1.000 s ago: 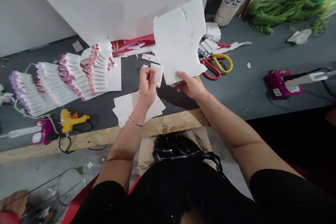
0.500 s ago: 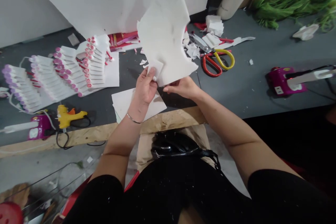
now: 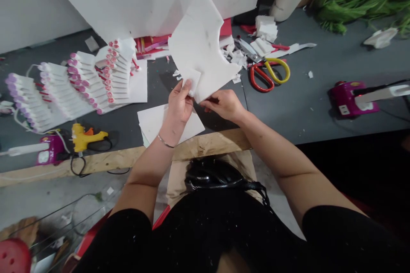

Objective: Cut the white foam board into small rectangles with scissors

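Observation:
A large white foam sheet (image 3: 200, 38) with a curved, cut-out right side is held up over the table. My left hand (image 3: 181, 104) is closed at its lower left corner, the thumb pressing a small white square piece (image 3: 191, 80) against the sheet. My right hand (image 3: 224, 104) has its fingers curled at the sheet's bottom edge and grips it; its fingertips are partly hidden. Under my left wrist lie flat white sheets (image 3: 152, 121) on the tabletop. Scissors (image 3: 265, 66) with one red and one yellow handle rest to the right of the foam sheet.
Rows of white sticks with pink and purple tips (image 3: 57, 89) lie left. A yellow glue gun (image 3: 86, 136) and a purple power block (image 3: 53, 149) sit near the front edge. Another purple block (image 3: 349, 99), green yarn (image 3: 352, 2) and a white tumbler (image 3: 285, 4) stand right.
The sheet's top has tilted down toward me, so its pointed upper corner now shows. My right fingers have curled in more at its lower edge. The view has shifted slightly.

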`<state>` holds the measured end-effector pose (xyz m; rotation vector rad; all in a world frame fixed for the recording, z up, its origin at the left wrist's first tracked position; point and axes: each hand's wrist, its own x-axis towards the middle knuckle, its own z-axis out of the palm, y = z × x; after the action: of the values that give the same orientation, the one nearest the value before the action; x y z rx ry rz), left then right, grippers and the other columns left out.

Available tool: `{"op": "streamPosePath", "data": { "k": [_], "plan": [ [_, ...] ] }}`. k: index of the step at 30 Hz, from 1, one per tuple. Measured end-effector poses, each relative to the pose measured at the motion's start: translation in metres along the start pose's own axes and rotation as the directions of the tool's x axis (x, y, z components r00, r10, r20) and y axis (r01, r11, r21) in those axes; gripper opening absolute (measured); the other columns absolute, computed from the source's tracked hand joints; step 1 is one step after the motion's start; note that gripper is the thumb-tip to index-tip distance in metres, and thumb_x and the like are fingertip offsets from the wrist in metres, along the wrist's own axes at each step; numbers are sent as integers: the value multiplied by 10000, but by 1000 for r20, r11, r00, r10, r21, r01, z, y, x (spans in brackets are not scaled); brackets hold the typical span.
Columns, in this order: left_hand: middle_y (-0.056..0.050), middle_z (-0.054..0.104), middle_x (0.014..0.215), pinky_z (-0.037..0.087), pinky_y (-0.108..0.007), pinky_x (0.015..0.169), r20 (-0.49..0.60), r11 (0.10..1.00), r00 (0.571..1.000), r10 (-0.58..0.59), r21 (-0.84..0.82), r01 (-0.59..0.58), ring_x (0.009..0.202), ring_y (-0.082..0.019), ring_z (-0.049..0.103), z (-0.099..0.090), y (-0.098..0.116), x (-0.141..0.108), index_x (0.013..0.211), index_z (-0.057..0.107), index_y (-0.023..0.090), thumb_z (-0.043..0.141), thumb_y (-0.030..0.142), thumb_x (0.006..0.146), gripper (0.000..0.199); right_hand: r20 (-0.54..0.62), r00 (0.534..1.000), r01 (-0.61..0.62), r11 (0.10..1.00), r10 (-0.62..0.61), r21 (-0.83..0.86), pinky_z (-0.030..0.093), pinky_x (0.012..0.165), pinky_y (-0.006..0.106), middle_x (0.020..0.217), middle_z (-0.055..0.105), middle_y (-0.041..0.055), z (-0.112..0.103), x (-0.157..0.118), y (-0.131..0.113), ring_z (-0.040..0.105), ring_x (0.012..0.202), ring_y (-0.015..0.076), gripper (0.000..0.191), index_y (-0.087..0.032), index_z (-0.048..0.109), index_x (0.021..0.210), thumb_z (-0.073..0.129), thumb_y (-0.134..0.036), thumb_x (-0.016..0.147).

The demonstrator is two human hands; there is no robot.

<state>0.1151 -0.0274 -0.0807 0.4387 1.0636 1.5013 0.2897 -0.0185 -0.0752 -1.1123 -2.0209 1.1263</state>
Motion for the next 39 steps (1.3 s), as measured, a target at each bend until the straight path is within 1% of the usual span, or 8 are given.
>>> {"op": "streamPosePath", "data": {
  "k": [4, 8, 11, 17, 26, 29, 34, 39],
  "plan": [
    [-92, 856, 1183, 619, -275, 971, -17, 999, 999, 35, 21, -35, 1095, -185, 800, 2, 0, -3, 952, 816, 190, 846, 174, 925, 42, -15, 1000, 4, 999, -4, -54, 526, 657, 270, 684, 797, 6, 0, -1, -1, 743, 639, 169, 132, -192, 815, 820, 802, -235, 944],
    [-104, 840, 1260, 627, -299, 991, -36, 998, 997, 68, 19, -68, 1187, -224, 788, 3, 1, -7, 968, 813, 207, 878, 221, 900, 95, -91, 989, 108, 987, -119, -121, 525, 705, 274, 741, 808, 8, 4, -3, 1, 735, 700, 165, 155, -203, 770, 816, 765, -212, 971],
    [-91, 851, 1187, 628, -290, 982, -29, 996, 996, 90, 13, -89, 1174, -217, 788, 5, 1, -7, 945, 811, 209, 859, 214, 920, 55, -138, 970, 175, 968, -201, -181, 521, 720, 277, 777, 812, 13, 8, -4, 5, 731, 734, 167, 201, -214, 733, 799, 720, -202, 998],
    [-51, 846, 1059, 629, -265, 960, -63, 997, 995, 81, 16, -80, 1123, -185, 794, 7, 0, -6, 898, 800, 214, 801, 150, 945, 80, -140, 962, 202, 957, -233, -206, 511, 683, 268, 790, 811, 9, 11, -4, 11, 735, 717, 165, 173, -219, 748, 874, 665, -201, 1025],
    [-90, 849, 1156, 648, -313, 984, -84, 998, 994, 63, 33, -60, 1102, -201, 803, 11, 0, -9, 982, 796, 195, 794, 196, 973, 10, -245, 857, 293, 819, -454, -494, 386, 618, 297, 756, 744, 30, 13, -6, 18, 608, 648, 150, 292, -206, 754, 900, 530, -254, 1081],
    [-94, 853, 1142, 655, -310, 968, -82, 997, 994, 78, 29, -76, 1077, -197, 800, 12, 0, -11, 932, 780, 205, 789, 169, 975, 57, -255, 849, 287, 810, -463, -512, 361, 621, 301, 754, 721, 30, 12, -6, 16, 591, 657, 150, 252, -201, 725, 894, 536, -221, 1060],
    [-92, 848, 1199, 649, -304, 971, -109, 998, 993, 47, 37, -44, 1130, -200, 788, 16, 2, -15, 973, 779, 214, 731, 169, 1017, 79, -270, 835, 268, 783, -479, -562, 351, 618, 318, 749, 708, 37, 12, -6, 10, 593, 675, 163, 256, -211, 675, 842, 503, -182, 1030],
    [-91, 839, 1222, 641, -294, 962, -137, 998, 989, 61, 43, -55, 1090, -181, 792, 20, 4, -17, 976, 780, 209, 700, 170, 1036, 108, -282, 873, 173, 793, -398, -584, 372, 630, 338, 764, 701, 56, 9, -7, -1, 608, 728, 195, 249, -236, 656, 821, 506, -198, 1015]
  ]
}}
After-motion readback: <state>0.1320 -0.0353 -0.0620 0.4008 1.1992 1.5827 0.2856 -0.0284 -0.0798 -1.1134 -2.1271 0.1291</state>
